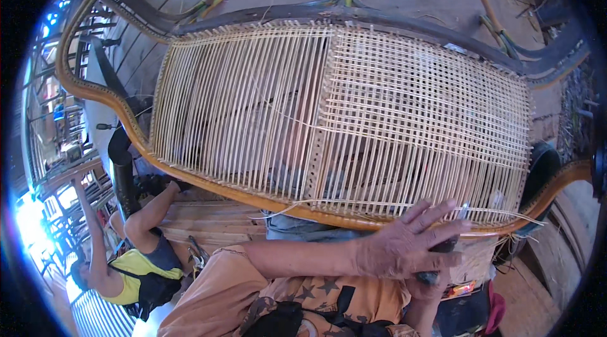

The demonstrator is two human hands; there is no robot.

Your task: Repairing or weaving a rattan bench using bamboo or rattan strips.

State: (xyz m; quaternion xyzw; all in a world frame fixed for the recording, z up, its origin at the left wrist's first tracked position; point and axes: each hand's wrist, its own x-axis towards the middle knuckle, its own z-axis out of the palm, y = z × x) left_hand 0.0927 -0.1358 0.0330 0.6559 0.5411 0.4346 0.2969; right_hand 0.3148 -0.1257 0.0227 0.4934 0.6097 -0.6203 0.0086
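A long seat frame with a honey-brown curved front rail (218, 186) holds a panel of pale cane strands (423, 84) in front of me. My left hand (401, 245) reaches across to the right, palm down, its fingers spread over the near rail and partly over a dark-handled tool. Just below it, partly hidden, my right hand (433, 286) is closed around that tool's dark handle (447, 245). Its bright metal tip (465, 210) points up at the near edge of the weave. A loose cane strand (515, 213) runs along that rail.
The panel's left half has strands one way only (221, 103); the right half is cross-woven at the far side. A perforated divider (314, 163) separates them. To the left sits another person in a yellow top (129, 270). Dark bent-wood rails (278, 16) curve behind the panel.
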